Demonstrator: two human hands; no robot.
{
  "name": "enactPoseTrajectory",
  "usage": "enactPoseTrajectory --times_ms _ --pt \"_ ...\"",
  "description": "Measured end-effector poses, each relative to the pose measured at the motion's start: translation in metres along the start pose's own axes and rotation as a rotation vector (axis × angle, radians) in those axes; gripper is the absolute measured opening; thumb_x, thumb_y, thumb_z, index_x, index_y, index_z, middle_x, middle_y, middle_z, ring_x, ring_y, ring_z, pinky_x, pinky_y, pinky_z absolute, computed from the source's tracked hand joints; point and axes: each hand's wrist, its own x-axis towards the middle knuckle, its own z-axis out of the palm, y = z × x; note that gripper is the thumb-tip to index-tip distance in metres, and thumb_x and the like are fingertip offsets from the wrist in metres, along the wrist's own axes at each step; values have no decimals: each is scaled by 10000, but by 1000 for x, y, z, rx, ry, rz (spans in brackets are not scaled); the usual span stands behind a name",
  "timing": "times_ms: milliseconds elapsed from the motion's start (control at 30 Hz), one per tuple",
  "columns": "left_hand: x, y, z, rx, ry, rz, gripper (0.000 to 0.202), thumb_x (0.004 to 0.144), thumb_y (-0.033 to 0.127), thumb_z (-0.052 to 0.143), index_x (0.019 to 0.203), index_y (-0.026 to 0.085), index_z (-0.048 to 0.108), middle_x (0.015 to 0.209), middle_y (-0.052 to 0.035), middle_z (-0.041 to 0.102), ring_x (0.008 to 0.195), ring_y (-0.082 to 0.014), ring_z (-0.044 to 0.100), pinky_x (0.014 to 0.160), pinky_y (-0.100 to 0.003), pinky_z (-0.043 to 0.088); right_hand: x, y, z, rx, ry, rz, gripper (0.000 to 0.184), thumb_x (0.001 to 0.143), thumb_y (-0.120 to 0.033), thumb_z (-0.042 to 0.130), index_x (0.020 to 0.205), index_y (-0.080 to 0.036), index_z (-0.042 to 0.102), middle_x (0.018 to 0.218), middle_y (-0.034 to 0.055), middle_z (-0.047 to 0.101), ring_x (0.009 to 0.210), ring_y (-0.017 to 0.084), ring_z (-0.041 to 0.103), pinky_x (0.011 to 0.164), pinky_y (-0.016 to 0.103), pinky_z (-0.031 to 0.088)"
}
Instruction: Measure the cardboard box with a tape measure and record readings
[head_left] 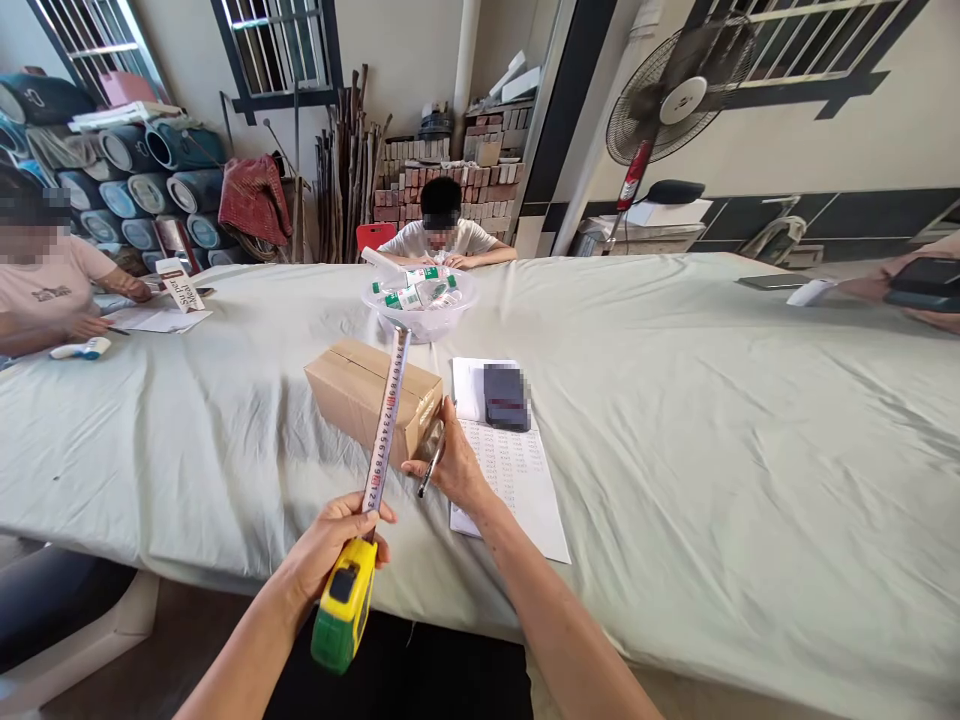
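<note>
My left hand (330, 545) grips a yellow and green tape measure (343, 603) near the table's front edge. Its blade (388, 420) is pulled out and rises up and away over a brown cardboard box (352, 392). My right hand (448, 466) is closed on a pen (431, 470) and rests against the box's near right corner. Just right of the box lies a printed paper sheet (517, 480) with a dark phone (505, 398) on its far end.
A clear bowl (424, 318) of small green and white packets stands behind the box. A pale cloth covers the long table (712, 400). One person sits at the far side, another at the left, and a hand shows at the right edge. A fan (675, 95) stands behind.
</note>
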Motion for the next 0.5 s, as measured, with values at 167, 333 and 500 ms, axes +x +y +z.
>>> enactPoseTrajectory --times_ms 167,333,500 --pt "-27 -11 -13 17 -24 -24 174 754 306 705 768 138 661 746 -54 682 567 -139 630 572 -241 445 2 -6 8 -50 23 12 1347 585 -534 828 1511 -261 -111 1579 189 176 1448 370 201 1140 600 265" --pt "-47 -15 -26 -4 11 -43 158 773 302 694 806 150 668 686 -63 684 570 -151 618 589 -257 450 3 -7 6 -19 -8 12 1220 679 -380 804 1512 -286 -82 1588 160 168 1453 344 206 1139 588 278" --pt "-57 -14 -33 -25 -13 -78 131 787 286 680 790 155 675 648 -68 681 555 -157 608 580 -264 449 1 -11 -12 -73 -45 -157 1159 702 -233 774 1519 -278 -48 1591 141 148 1462 322 185 1148 553 297"
